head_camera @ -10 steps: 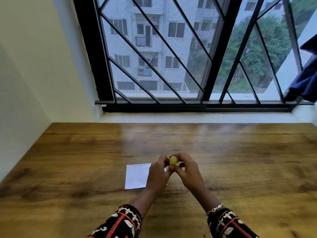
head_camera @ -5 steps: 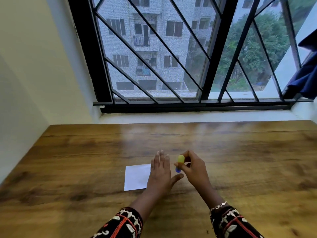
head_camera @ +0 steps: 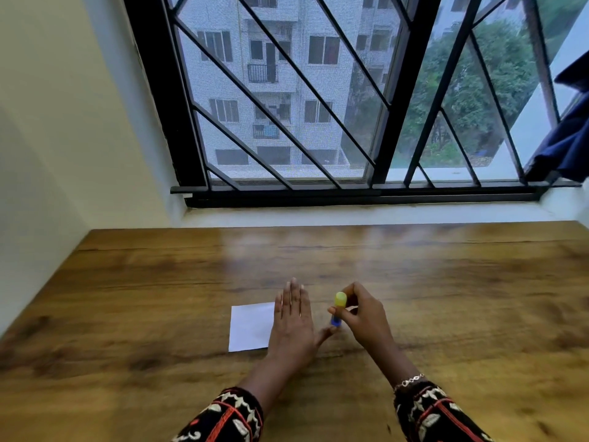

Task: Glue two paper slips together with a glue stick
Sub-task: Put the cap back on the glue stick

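left hand (head_camera: pixel 291 320) now flat; right hand (head_camera: pixel 363 317) gripping glue stick (head_camera: pixel 338 307)

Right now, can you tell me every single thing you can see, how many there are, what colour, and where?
White paper slip: one visible, white, flat on the table, its right side under the left hand.
Glue stick with yellow top and blue body: one, upright, held in the right hand.
Brown wooden table: one, under everything.
Black metal window grille: one, behind the table.
Dark blue cloth: one, far right by the window.
Left hand: flat, palm down on the paper.
Right hand: fingers closed around the glue stick.
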Demonstrator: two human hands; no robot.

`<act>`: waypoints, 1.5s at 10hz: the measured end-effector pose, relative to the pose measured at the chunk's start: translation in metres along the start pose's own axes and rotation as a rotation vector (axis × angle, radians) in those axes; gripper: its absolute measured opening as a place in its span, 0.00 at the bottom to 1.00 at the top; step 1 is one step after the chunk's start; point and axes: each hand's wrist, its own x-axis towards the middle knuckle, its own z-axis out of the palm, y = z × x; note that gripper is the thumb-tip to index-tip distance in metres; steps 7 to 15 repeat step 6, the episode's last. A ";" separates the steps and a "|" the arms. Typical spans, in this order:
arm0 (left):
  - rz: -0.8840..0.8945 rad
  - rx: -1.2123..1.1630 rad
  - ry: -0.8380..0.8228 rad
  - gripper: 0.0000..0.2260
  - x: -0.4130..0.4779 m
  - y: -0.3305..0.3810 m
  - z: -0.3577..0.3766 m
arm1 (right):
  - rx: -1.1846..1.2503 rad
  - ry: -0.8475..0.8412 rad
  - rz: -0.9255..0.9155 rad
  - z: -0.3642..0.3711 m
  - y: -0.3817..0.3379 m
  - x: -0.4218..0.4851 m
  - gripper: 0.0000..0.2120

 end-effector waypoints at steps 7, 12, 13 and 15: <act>-0.017 0.059 -0.047 0.44 0.001 -0.003 0.002 | -0.038 -0.111 -0.001 -0.006 0.001 0.000 0.16; -0.017 0.059 -0.047 0.44 0.001 -0.003 0.002 | -0.038 -0.111 -0.001 -0.006 0.001 0.000 0.16; -0.017 0.059 -0.047 0.44 0.001 -0.003 0.002 | -0.038 -0.111 -0.001 -0.006 0.001 0.000 0.16; -0.017 0.059 -0.047 0.44 0.001 -0.003 0.002 | -0.038 -0.111 -0.001 -0.006 0.001 0.000 0.16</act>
